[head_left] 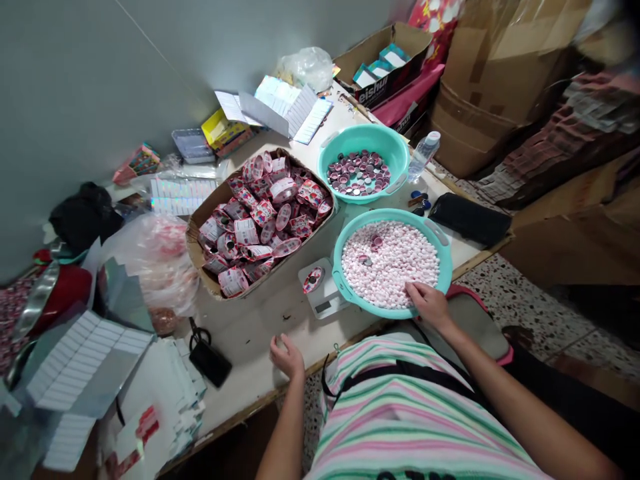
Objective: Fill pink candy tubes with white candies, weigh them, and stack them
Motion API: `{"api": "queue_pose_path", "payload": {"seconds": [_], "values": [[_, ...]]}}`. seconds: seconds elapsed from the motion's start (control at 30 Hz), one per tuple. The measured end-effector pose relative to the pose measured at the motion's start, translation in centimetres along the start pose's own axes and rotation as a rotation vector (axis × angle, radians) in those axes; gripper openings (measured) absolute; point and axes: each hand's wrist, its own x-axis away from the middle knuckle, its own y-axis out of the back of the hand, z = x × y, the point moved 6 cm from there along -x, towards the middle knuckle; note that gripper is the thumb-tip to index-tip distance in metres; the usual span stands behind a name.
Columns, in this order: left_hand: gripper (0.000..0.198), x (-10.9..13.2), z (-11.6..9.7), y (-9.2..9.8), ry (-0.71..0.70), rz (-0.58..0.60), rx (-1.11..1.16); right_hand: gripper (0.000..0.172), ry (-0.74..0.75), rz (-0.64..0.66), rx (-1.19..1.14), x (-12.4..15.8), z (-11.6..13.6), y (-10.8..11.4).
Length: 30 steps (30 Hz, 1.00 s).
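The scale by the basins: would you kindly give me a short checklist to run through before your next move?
1. Right hand on the rim of the larger teal basin: ok.
2. Pale pieces in that basin free of darker ones: not ok, darker pieces lie among them.
3. Round pink-labelled item on the scale: ok.
4. Scale display reading: cannot tell, too small to read.
5. Left hand holding something: cannot tell, its fingers curl together.
6. Printed rolls inside the cardboard tray: ok.
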Motion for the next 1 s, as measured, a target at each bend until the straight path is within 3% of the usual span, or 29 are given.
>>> {"api": "queue_pose_path", "payload": {"seconds": [0.2, 0.37, 0.67, 1.0], "values": [[0.053, 0.9, 2.5, -1.0, 0.115, 0.063, -0.165, 0.04, 0.012, 0.051, 0.006, -0.7, 0.9, -0.4], [0.056, 1.4, 2.2, -2.0, 0.11, 0.164, -0.262, 0.04, 0.032, 0.089, 0.001, -0.8, 1.2, -0.8], [0.059, 2.1, 1.7, -1.7, 0.063, 0.293, -0.438, 0.042, 0.099, 0.096, 0.033, -1.2, 1.4, -1.6], [0.065, 2.0, 1.2, -1.5, 0.039, 0.358, -0.513, 0.029, 0.281, 0.057, 0.069, -6.7, 5.2, -2.8]]}}
